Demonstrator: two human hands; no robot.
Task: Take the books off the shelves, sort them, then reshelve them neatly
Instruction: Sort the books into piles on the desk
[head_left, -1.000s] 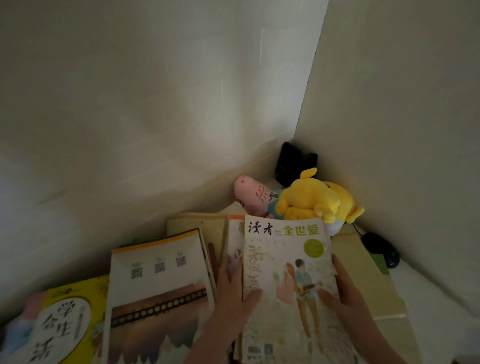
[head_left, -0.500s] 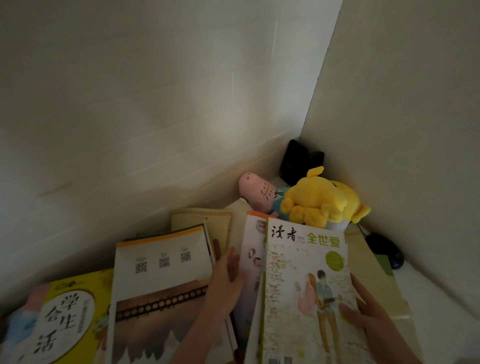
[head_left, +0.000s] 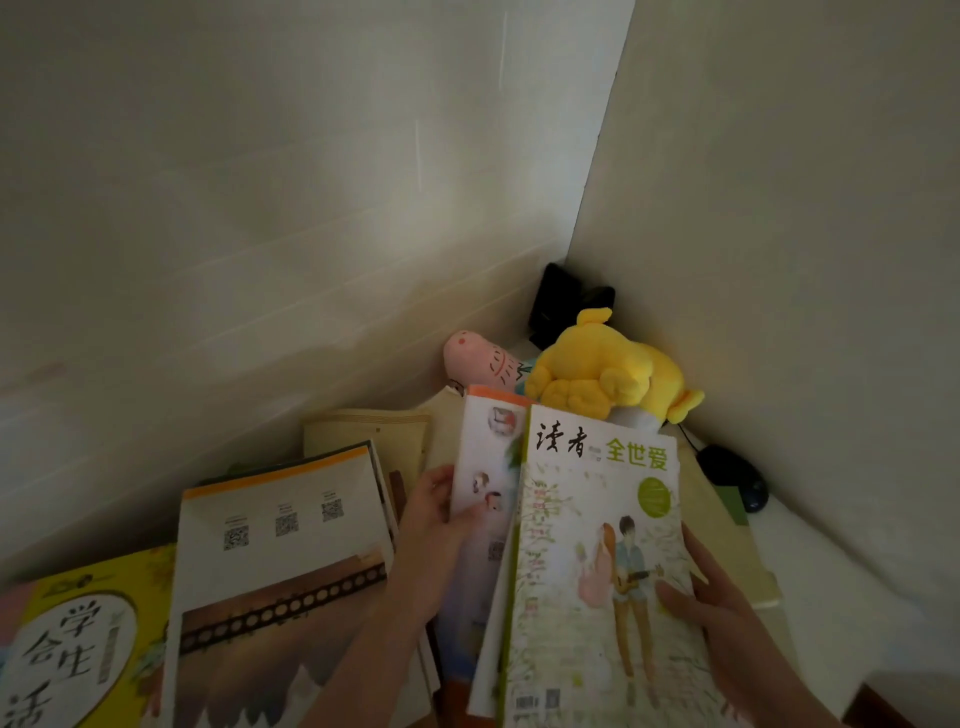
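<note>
Right grip (head_left: 727, 613) pinching magazine (head_left: 597, 519) edge; left grip (head_left: 431, 535), seemingly, holding book (head_left: 485, 457)

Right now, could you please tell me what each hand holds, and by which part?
Left hand: white book, left edge; right hand: magazine, right edge.

Yellow plush toy (head_left: 608, 371), pink plush toy (head_left: 475, 358)

left hand (head_left: 436, 525) grips orange-topped book (head_left: 485, 467) | right hand (head_left: 711, 603) holds magazine (head_left: 597, 571) | yellow plush (head_left: 602, 374) behind
</note>
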